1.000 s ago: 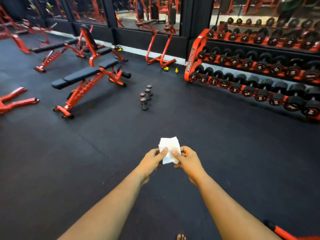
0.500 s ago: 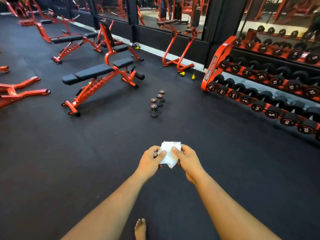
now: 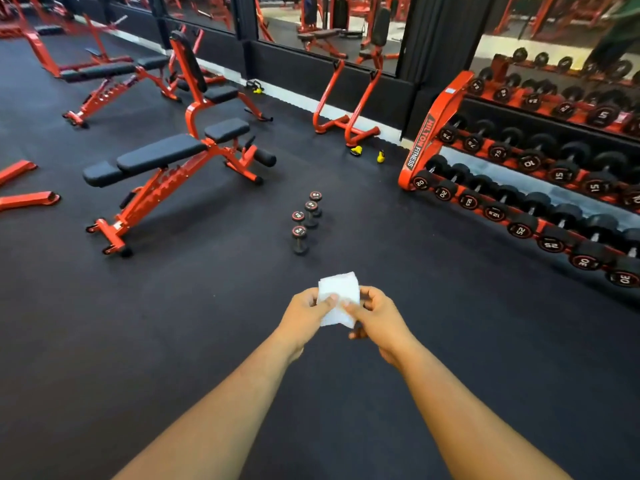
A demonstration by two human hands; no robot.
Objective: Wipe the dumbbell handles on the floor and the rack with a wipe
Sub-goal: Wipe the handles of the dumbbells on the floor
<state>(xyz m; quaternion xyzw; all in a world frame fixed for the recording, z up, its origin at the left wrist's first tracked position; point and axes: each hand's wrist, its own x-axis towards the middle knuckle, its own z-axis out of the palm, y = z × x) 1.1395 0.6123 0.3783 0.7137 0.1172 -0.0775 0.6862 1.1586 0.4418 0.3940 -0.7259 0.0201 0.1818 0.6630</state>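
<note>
- We hold a white wipe (image 3: 337,299) out in front of us, above the black floor (image 3: 173,323), with both arms stretched forward.
- Our left hand (image 3: 306,315) pinches the wipe's left side, thumb on its front face and fingers curled behind it.
- Our right hand (image 3: 377,315) pinches the right side the same way, thumb tip pressing the front near the lower edge.
- The wipe is folded into a small rough square and stands nearly upright between the two hands.
- Four small dumbbells (image 3: 306,220) stand on end on the floor ahead of us, in a short row running away from us, close together.
- We are well apart from them; the wipe touches none of them.
- The red rack (image 3: 429,133) stands to the right, its tiers filled with black dumbbells bearing number labels.
- A red bench (image 3: 162,157) with black pads sits to the left of the floor dumbbells, near them but not touching.
- More red benches stand farther back along the mirrored wall.
</note>
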